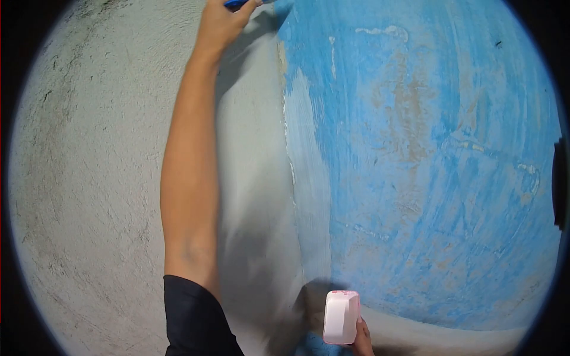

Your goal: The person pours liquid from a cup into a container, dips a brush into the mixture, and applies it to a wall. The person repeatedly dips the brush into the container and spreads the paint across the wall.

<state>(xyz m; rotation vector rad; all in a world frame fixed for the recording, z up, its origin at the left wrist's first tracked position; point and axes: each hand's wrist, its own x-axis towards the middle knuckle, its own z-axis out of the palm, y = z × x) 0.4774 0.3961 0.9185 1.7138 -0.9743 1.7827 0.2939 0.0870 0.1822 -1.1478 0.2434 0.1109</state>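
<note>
My left hand (228, 21) is raised to the top edge of the view, closed around a paintbrush (235, 3) with a blue handle. Most of the brush is cut off by the frame. The hand is at the line where the grey-white wall (107, 178) meets the blue-painted wall (392, 178). Along that line runs a strip of whitish brush strokes (312, 225) over the blue. Low in the view, my right hand (362, 339) grips the right side of a small white rectangular container (340, 317) with pink smears on its rim. Its inside is white.
The grey-white wall on the left is rough, with dark stains. Scraped brownish patches (412, 113) mark the blue wall. A pale band (427, 332) runs below the blue. A dark object (559, 184) shows at the right edge. My arm's shadow falls across the wall.
</note>
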